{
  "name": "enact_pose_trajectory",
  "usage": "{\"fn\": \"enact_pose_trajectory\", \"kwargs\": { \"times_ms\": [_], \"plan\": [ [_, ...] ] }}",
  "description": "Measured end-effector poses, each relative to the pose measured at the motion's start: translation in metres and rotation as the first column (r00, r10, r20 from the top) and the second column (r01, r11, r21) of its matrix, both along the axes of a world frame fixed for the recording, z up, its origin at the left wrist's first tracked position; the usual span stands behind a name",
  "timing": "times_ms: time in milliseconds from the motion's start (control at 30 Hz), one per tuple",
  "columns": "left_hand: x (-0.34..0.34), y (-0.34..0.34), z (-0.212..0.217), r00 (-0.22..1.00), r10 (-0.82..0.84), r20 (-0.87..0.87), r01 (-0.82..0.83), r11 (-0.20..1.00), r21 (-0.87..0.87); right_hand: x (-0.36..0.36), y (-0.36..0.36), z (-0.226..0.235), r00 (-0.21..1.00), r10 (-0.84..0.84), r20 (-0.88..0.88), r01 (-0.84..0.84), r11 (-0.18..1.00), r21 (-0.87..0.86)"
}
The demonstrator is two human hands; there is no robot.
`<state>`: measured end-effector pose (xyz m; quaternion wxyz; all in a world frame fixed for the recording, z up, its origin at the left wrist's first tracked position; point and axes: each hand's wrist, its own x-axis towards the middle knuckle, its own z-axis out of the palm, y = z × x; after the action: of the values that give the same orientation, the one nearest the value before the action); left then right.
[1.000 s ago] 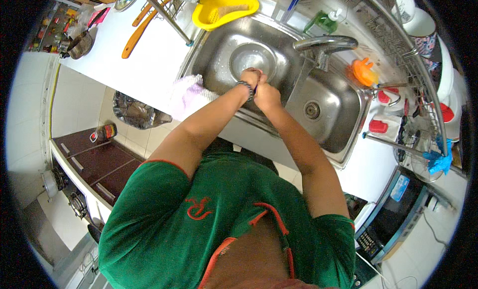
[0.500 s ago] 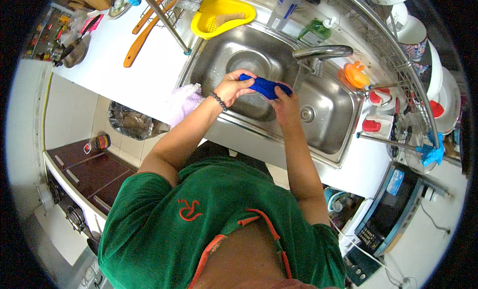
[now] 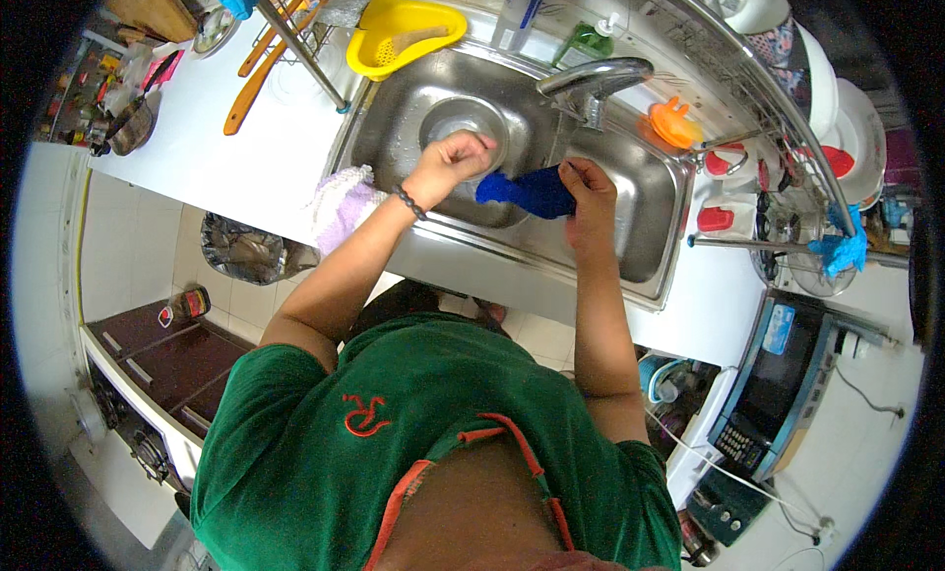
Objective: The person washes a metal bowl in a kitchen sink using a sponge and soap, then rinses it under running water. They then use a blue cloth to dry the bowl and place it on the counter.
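Observation:
A dark blue cloth [image 3: 536,192] hangs over the sink, its free end reaching left across the divider. My right hand [image 3: 591,195] is closed on its right end, thumb on top. Just left of the cloth, my left hand [image 3: 455,165] hovers over the larger basin, off the cloth; its fingers are loosely curved, with nothing seen in them. Beneath both hands lies the steel double sink [image 3: 389,108], with a round pan-like metal vessel [image 3: 433,128] in the left basin. The faucet [image 3: 600,74] arches beyond my right hand.
A lilac and white cloth [image 3: 345,207] drapes over the sink's front left edge. At the back stand a yellow strainer basket [image 3: 364,49], a clear bottle [image 3: 520,15] and a green soap bottle [image 3: 586,44]. A metal dish rack [image 3: 802,123] curves along the right.
My left hand has let go of the blue cloth and drawn slightly left. My right hand still grips it, and the cloth's left end now hangs free. The whole view has shifted a little.

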<state>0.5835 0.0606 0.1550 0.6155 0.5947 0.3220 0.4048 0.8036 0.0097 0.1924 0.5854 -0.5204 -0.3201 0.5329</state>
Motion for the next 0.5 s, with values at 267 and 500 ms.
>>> {"fn": "enact_pose_trajectory", "kwargs": {
  "times_ms": [267, 500],
  "plan": [
    [0.102, -0.047, 0.048, 0.819, 0.09, -0.567, 0.17, 0.905, 0.389, 0.055, -0.023, 0.055, 0.873, 0.08, 0.481, -0.202, 0.957, 0.207],
    [0.111, -0.04, 0.046, 0.63, 0.256, -0.733, 0.213, 0.851, 0.48, 0.166, -0.055, 0.081, 0.98, -0.199, 0.011, 0.163, 0.835, 0.526]
  ]
}}
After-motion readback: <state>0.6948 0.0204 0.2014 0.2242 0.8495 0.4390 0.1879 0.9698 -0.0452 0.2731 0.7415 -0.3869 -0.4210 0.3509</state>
